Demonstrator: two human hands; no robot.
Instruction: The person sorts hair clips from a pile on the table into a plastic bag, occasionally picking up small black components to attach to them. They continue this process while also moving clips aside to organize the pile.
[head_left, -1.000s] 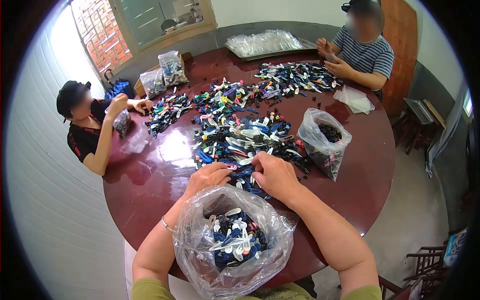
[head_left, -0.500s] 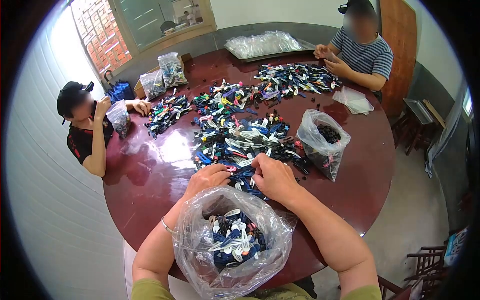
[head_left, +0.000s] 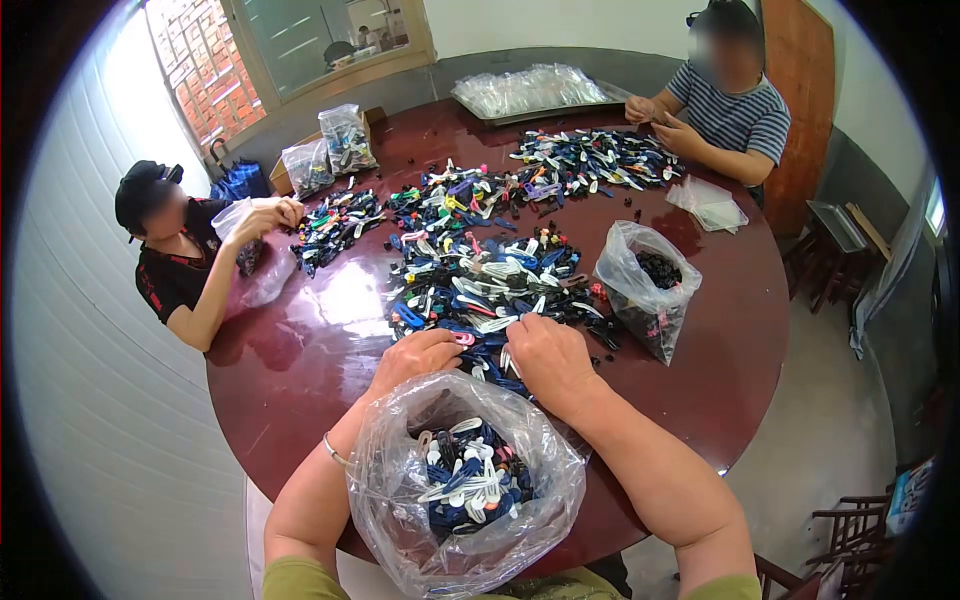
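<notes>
A heap of snap hair clips (head_left: pixel 490 268), mostly black, white and navy, spreads over the table in front of me. At its near edge, my left hand (head_left: pixel 412 362) rests with bent fingers pressed together, their tips beside a pink hair clip (head_left: pixel 463 340). What lies under those fingers is hidden. My right hand (head_left: pixel 550 362) is curled closed over the heap's near right edge, white hair clips (head_left: pixel 509 362) at its fingertips. Between my forearms stands an open clear plastic bag (head_left: pixel 375 480), part filled with navy, white and black hair clips (head_left: pixel 470 480).
Right of the heap stands another clear bag (head_left: pixel 640 310) of dark pieces. A person (head_left: pixel 185 250) sits at left beside a bag; another person (head_left: pixel 725 110) sits at far right. Flat plastic sleeves (head_left: pixel 707 205), a tray of clear bags (head_left: pixel 540 90) and filled bags (head_left: pixel 347 140) lie farther back.
My right hand has shifted slightly down, its fingers turning lower, with white clips now at the tips. My left hand stays put. The person at left has moved an arm toward the clips.
</notes>
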